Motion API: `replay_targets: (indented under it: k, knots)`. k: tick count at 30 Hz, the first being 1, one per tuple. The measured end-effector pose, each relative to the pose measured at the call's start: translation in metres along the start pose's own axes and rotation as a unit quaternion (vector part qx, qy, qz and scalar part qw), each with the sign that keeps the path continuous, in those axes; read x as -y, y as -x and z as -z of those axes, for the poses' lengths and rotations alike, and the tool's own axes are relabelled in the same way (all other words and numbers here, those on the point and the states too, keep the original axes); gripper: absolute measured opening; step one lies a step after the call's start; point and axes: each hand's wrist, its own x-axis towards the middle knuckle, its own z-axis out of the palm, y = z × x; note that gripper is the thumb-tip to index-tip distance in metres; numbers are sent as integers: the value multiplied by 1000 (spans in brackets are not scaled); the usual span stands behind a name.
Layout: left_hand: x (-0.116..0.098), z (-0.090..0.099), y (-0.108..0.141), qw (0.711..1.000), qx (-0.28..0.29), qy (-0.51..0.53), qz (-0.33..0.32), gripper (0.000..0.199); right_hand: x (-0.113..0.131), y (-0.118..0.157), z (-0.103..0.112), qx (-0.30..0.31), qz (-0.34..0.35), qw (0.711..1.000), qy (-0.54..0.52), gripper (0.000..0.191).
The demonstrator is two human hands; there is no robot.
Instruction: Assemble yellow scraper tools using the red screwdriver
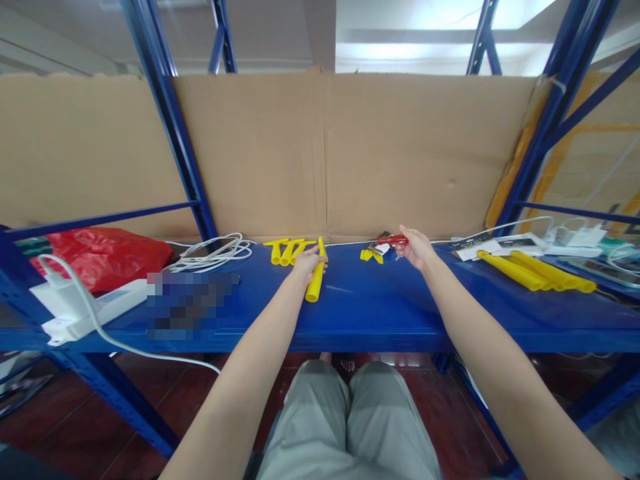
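Note:
My left hand (311,261) is closed around a yellow tapered tube (314,285), whose wide round end points toward me and narrow end toward the cardboard. Just left of it, several similar yellow tubes (286,253) lie in a row on the blue shelf. At the back, my right hand (416,247) grips a red-handled tool (397,240); its exact kind is too small to make out. Close to the tool's far end lie small yellow cut-looking pieces (373,255). More yellow tubes (535,272) lie in a group to the right of my right forearm.
A cardboard wall (260,153) closes the back of the blue shelf (375,307). On the left are a red plastic bag (107,257), a white power strip (103,310), coiled white cable (220,252) and a blurred dark item (193,303). Chargers (583,237) stand at the right.

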Motion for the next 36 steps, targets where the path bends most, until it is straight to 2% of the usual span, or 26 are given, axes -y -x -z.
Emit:
replay_targets:
  k: [3,9,13,15,18,21,24,26,28,32,34,36]
  knots:
    - [0,0,-1,1000,-8,-2,-5,61,0,2,-1,-15,12,1000,2,30]
    - [2,2,-4,1000,-28,8,-5,62,12,9,1,88,-40,993,-71,26]
    - [2,1,-5,1000,-24,17,-2,62,14,10,1,99,-8,991,-94,18]
    - [2,1,-4,1000,-17,18,0,63,11,7,0,84,37,994,-58,16]
    - [1,1,-3,1000,-10,20,7,63,3,2,0,32,108,992,51,19]
    - [0,2,-1,1000,-4,22,10,64,-4,-2,3,-28,152,971,185,25]
    - [-1,1,0,1000,1,19,7,64,-8,-4,5,-78,168,946,264,33]
    - [0,0,1,1000,-5,14,2,63,-8,-3,6,-101,147,944,279,34]
    - [1,0,0,1000,-16,9,-2,62,-7,-2,6,-92,93,955,266,31]
    - [3,2,-4,999,-37,9,-8,60,0,2,9,21,-26,980,194,21]
    - [4,2,-5,999,-40,11,-11,60,3,3,12,64,-50,984,158,18]
    - [4,3,-5,999,-38,9,-15,59,4,3,14,75,-39,988,127,22]
